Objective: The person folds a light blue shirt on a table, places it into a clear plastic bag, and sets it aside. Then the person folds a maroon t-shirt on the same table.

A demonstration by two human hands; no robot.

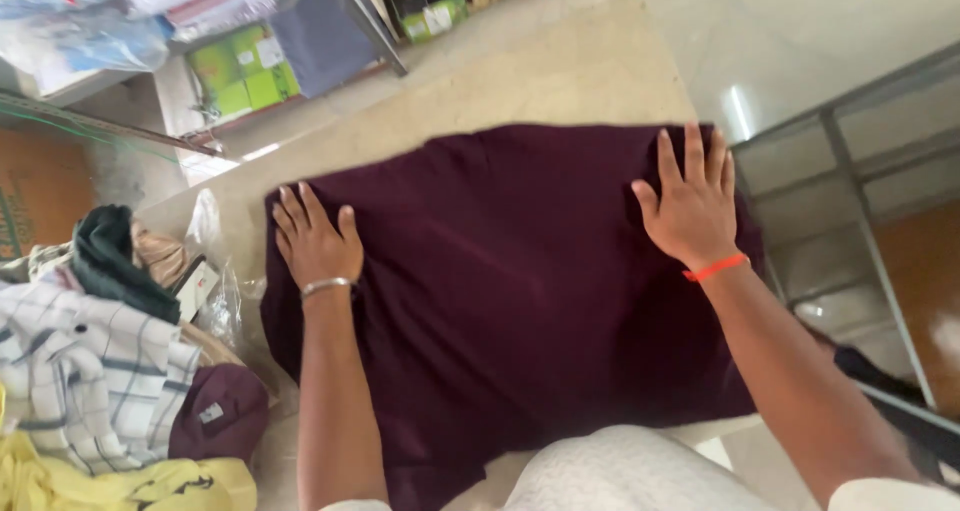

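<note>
Pale stone-look tabletop (560,81) carries the work, with a shiny tiled floor (800,31) beyond it and a grey metal frame (850,171) at the right.

Both hands lie flat and unclenched, palms down, gripping nothing. Left hand (316,239) presses its spread fingers on the near-left corner of a dark maroon garment (500,291); a thin metal bangle (326,287) circles that wrist. Right hand (690,207) rests palm-down with its 5 fingers splayed on the far-right part of the same cloth, close to its upper edge, an orange band (716,267) on the wrist. The 2 hands sit well apart, one toward each side of the fabric.

That garment is spread smooth over the middle of the table, its lower edge hanging off the near side just beside the person's light-coloured clothing (640,471).

To the left of the left forearm lies a heap of clothes: a checked white shirt (90,371), a dark green piece (110,251), a yellow one (120,486) and a small maroon item (220,411). Clear plastic wrapping (215,271) sits between that heap and the maroon cloth. Green boxes (245,71) and a blue-grey folded piece (320,41) are stacked at the far left.
</note>
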